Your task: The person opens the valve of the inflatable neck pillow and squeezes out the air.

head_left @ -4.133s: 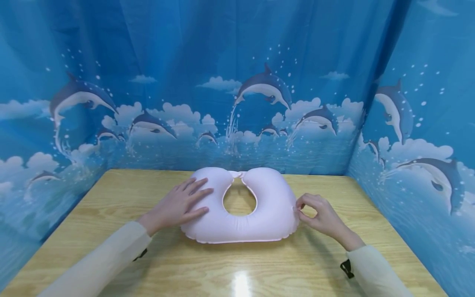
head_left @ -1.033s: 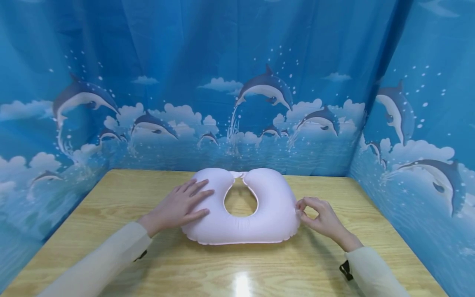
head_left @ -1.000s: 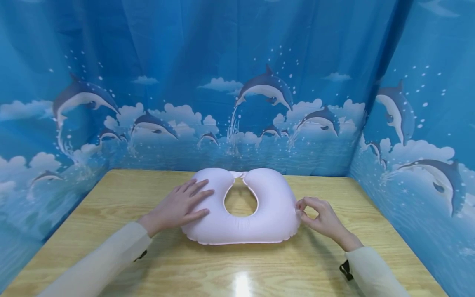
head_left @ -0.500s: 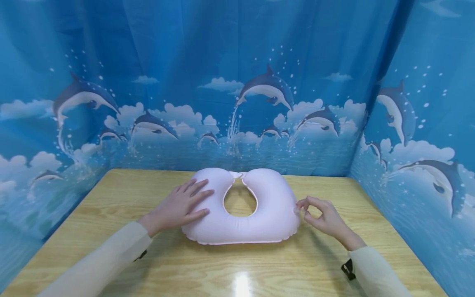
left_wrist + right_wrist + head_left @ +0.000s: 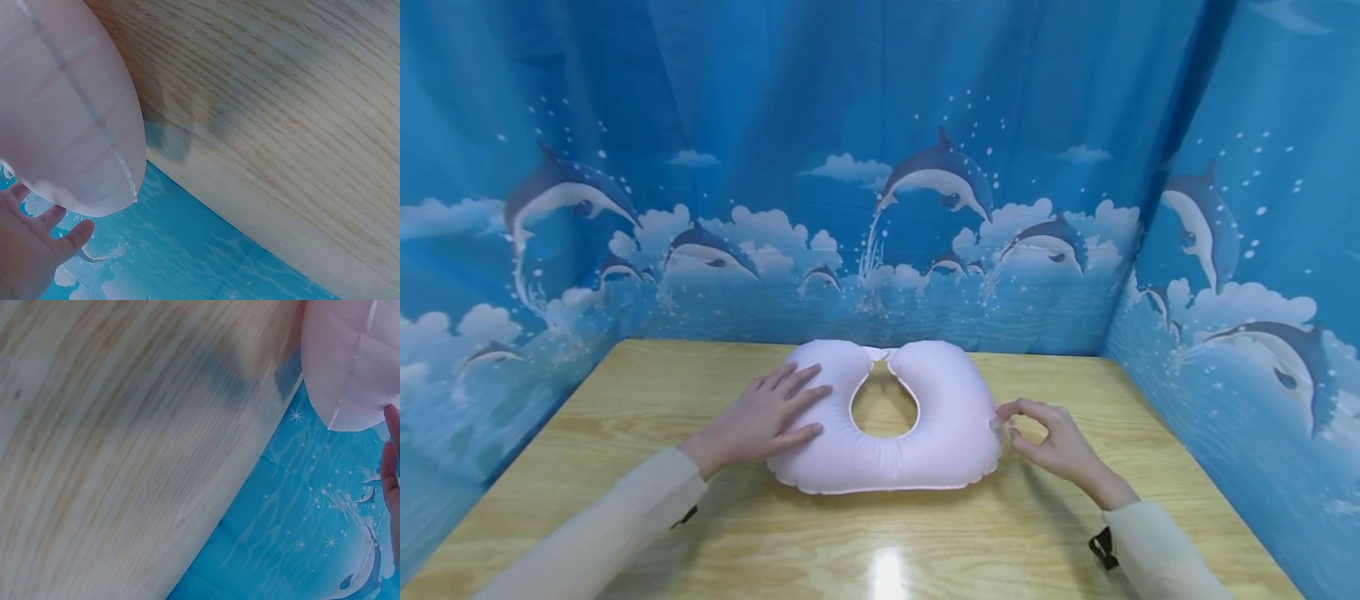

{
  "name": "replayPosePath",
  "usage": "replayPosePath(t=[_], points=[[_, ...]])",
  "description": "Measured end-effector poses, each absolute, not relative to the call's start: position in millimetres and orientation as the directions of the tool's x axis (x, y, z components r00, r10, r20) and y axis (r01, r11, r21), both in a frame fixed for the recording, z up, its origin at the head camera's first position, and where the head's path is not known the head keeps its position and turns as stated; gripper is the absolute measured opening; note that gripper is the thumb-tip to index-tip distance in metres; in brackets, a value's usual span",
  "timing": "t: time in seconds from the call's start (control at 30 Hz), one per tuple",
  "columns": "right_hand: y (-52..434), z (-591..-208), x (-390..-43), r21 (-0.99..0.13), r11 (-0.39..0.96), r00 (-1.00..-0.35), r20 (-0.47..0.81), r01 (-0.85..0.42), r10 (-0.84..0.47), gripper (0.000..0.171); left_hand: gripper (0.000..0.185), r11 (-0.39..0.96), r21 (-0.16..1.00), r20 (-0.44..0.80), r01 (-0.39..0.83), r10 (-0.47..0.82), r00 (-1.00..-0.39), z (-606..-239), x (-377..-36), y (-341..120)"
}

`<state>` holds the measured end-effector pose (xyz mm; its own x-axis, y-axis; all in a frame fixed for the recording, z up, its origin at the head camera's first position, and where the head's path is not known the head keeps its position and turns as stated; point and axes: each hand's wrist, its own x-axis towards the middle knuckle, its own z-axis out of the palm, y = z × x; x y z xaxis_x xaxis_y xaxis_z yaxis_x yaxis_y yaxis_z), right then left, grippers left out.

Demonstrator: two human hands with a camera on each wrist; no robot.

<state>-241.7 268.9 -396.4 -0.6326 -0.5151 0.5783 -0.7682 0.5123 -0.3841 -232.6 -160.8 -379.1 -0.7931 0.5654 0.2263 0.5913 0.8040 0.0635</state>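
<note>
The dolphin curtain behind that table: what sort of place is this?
Probably a small curtained-off work booth, though the wider room isn't shown: blue dolphin-print curtain hangs behind and on both sides of a wood-grain table with a pale pink neck pillow on it.

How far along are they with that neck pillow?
Seemingly done: the neck pillow lies plump on the table. In hand: the left hand rests on it; the right hand is at its clear valve. Remaining: probably opening or sealing that valve; I can't tell which.
</note>
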Motion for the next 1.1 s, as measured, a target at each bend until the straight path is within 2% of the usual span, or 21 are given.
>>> replayPosePath(t=[0.3, 0.47, 0.67, 0.9, 1.1], points=[[263, -395, -242, -0.394, 0.538, -0.657, 0.568, -0.745, -0.496, 0.027, 0.059, 0.805, 0.069, 0.213, 0.59, 0.566, -0.797, -380, -233, -158], [260, -399, -245, -0.366, 0.552, -0.648, 0.579, -0.749, -0.495, 0.038, 0.059, 0.804, 0.072, 0.206, 0.59, 0.567, -0.798, -380, -233, -157], [259, -404, -247, -0.395, 0.56, -0.674, 0.558, -0.728, -0.483, 0.049, 0.059, 0.808, 0.054, 0.193, 0.587, 0.568, -0.8, -382, -234, -156], [241, -378, -223, -0.446, 0.569, -0.719, 0.506, -0.691, -0.477, 0.047, 0.059, 0.799, 0.046, 0.193, 0.599, 0.582, -0.79, -383, -233, -155], [242, -382, -225, -0.453, 0.566, -0.722, 0.498, -0.689, -0.481, 0.046, 0.058, 0.794, 0.045, 0.201, 0.606, 0.587, -0.784, -383, -232, -155]])
